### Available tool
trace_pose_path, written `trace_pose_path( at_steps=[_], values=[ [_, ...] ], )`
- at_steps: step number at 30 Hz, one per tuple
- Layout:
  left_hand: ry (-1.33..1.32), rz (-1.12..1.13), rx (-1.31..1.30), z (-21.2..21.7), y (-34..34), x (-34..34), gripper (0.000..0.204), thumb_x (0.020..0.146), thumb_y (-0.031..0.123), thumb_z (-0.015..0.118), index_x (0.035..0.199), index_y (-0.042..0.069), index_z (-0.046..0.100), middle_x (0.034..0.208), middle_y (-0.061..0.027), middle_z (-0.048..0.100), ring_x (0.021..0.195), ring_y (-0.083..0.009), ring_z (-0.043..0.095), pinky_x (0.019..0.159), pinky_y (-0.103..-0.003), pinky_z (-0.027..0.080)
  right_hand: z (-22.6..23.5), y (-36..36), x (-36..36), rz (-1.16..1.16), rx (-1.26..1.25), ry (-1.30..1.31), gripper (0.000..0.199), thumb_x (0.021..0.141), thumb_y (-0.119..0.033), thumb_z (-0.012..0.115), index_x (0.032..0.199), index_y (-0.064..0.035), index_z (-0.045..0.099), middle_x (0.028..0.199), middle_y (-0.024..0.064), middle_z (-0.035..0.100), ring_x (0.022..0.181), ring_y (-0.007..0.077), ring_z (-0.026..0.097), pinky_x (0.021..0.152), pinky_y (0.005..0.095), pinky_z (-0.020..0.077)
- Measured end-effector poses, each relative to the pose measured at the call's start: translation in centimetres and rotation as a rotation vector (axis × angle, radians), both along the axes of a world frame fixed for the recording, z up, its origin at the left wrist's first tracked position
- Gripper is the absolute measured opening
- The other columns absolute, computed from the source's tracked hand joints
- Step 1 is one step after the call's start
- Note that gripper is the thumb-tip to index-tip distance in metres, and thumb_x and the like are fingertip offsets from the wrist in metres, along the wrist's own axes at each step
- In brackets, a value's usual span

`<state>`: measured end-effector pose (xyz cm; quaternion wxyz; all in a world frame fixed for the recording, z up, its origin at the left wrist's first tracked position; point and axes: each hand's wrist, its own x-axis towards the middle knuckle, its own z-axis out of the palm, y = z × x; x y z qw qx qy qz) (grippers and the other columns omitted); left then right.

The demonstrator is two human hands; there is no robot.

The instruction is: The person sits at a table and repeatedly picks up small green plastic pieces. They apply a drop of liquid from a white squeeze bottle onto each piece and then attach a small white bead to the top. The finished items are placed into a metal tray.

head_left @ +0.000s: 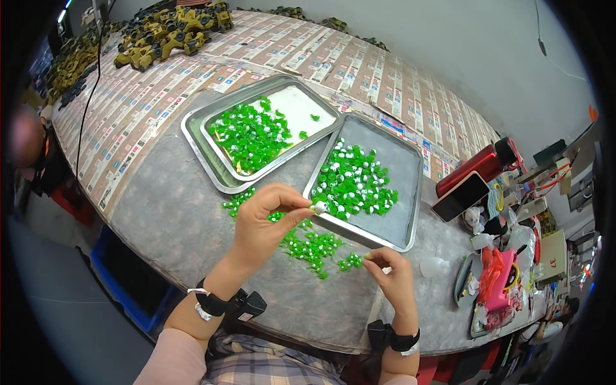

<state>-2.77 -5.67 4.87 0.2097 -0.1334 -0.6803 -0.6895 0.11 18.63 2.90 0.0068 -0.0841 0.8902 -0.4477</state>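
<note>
The right hand (394,277) has fingertips nearly meeting beside green pieces (350,260), any hold unclear; the left hand (262,221) pinches a white ball (321,206) by the grey tray (405,173), probably light, stiff, slippery, best held across its sides

Left hand (260,221) and right hand (394,277) both pinch with thumb and forefinger, the left farther forward

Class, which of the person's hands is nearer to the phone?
Right. The right hand is to the near left of the phone; the left hand is farther left, by the near edge of the right-hand metal tray.
</note>
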Motion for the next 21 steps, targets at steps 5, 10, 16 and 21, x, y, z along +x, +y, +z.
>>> trace_pose_path(
  at_steps=[5, 10, 16, 21],
  values=[
    [-0.012, 0.027, -0.013, 0.0, 0.0, 0.0, 0.009, 0.069, 0.0, 0.062, 0.078, 0.0, 0.059, 0.076, -0.0054, 0.056, 0.069, -0.0109, 0.055, 0.062, -0.02, 0.045, -0.1, 0.9, 0.2, -0.044, 0.032, -0.027, 0.013, 0.068, -0.005, 0.062, 0.078, 0.0002, 0.057, 0.068, 0.007, 0.058, 0.059, 0.0135, 0.055, 0.054, 0.0235, 0.0429],
    [-0.04, 0.345, -0.129, -0.6, -1.6, -2.9, 0.021, 0.073, 0.005, 0.06, 0.093, 0.002, 0.055, 0.089, -0.0068, 0.054, 0.081, -0.0132, 0.052, 0.072, -0.024, 0.043, -0.6, 1.7, 0.2, -0.033, 0.176, -0.018, 0.013, 0.068, -0.007, 0.06, 0.08, -0.0009, 0.057, 0.073, 0.0081, 0.058, 0.062, 0.0176, 0.056, 0.056, 0.0259, 0.044],
    [-0.167, 0.115, 0.04, -0.7, -0.8, -1.7, 0.029, 0.074, 0.008, 0.059, 0.102, 0.004, 0.051, 0.101, -0.0061, 0.051, 0.092, -0.0147, 0.049, 0.08, -0.029, 0.039, -1.3, 1.6, -0.3, -0.015, 0.219, -0.039, 0.016, 0.067, -0.007, 0.06, 0.082, -0.0024, 0.055, 0.07, 0.0079, 0.056, 0.062, 0.0185, 0.055, 0.056, 0.0273, 0.0431],
    [-0.282, -0.236, 0.079, -2.3, 3.0, 1.9, 0.019, 0.076, 0.008, 0.057, 0.095, 0.003, 0.056, 0.099, -0.0063, 0.052, 0.085, -0.0118, 0.052, 0.074, -0.024, 0.042, -1.9, 1.0, -0.8, 0.098, 0.323, 0.013, 0.015, 0.066, -0.002, 0.06, 0.08, 0.0, 0.053, 0.067, 0.006, 0.053, 0.057, 0.014, 0.053, 0.053, 0.0241, 0.0424]
  ],
)
